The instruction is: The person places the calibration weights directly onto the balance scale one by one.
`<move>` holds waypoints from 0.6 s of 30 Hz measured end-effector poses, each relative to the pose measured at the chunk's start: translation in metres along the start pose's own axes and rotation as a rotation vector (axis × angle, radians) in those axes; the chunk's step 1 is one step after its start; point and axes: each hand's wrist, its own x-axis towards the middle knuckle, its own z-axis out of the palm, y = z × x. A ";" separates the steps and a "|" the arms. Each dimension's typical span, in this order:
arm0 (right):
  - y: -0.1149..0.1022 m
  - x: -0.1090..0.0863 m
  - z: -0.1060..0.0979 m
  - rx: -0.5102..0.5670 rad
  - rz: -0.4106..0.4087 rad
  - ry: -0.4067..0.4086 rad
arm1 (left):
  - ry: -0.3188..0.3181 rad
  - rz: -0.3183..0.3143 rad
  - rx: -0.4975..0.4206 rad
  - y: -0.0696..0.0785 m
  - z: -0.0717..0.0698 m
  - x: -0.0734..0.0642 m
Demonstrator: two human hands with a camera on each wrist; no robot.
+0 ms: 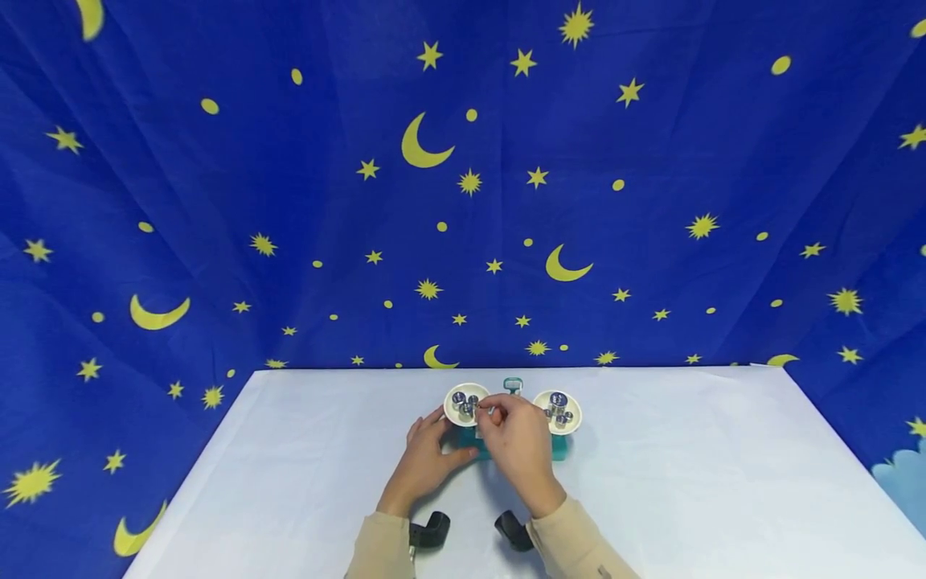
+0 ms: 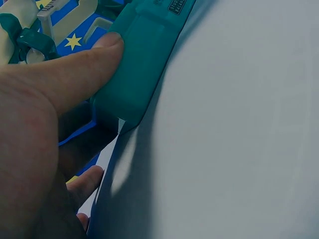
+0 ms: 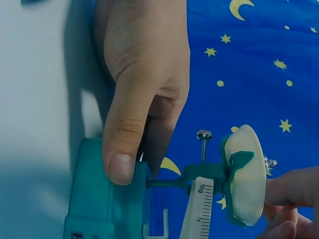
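A teal balance scale (image 1: pixel 559 448) with two cream pans stands on the white table. My left hand (image 1: pixel 427 465) grips the left end of its base (image 2: pixel 144 55), thumb (image 2: pixel 107 47) on the front and fingers behind. Over the right rim of the left pan (image 1: pixel 451 413), my right hand (image 1: pixel 522 444) pinches a small metal weight, mostly hidden by the fingertips. Several silver weights (image 1: pixel 459 398) sit in that pan. The right pan (image 1: pixel 574 404) bears a larger weight (image 1: pixel 558 400) and several smaller ones. In the right wrist view the left pan (image 3: pixel 244 194) stands beside my right fingers (image 3: pixel 294 191).
The white-covered table (image 1: pixel 709 474) ends at a blue curtain (image 1: pixel 492 217) with yellow stars and moons behind the scale. A graduated beam (image 3: pixel 199 209) runs below the pan. Black wrist devices (image 1: pixel 432 531) hang by both forearms, over the table's near part.
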 end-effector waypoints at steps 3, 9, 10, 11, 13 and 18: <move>-0.002 0.001 -0.001 -0.007 0.020 -0.015 | -0.002 -0.002 0.002 0.001 -0.001 0.000; -0.005 0.002 0.000 -0.016 0.088 -0.047 | 0.005 -0.002 0.008 0.001 -0.001 0.000; -0.006 0.002 0.000 -0.018 0.097 -0.048 | 0.006 0.001 0.009 0.001 -0.001 0.000; -0.006 0.003 0.000 -0.022 0.104 -0.051 | 0.008 0.006 0.010 0.001 -0.001 0.000; -0.007 0.003 -0.001 -0.027 0.112 -0.052 | 0.011 0.012 0.011 0.000 0.000 0.000; -0.008 0.002 -0.002 -0.037 0.119 -0.054 | 0.008 0.003 0.004 0.000 0.000 0.001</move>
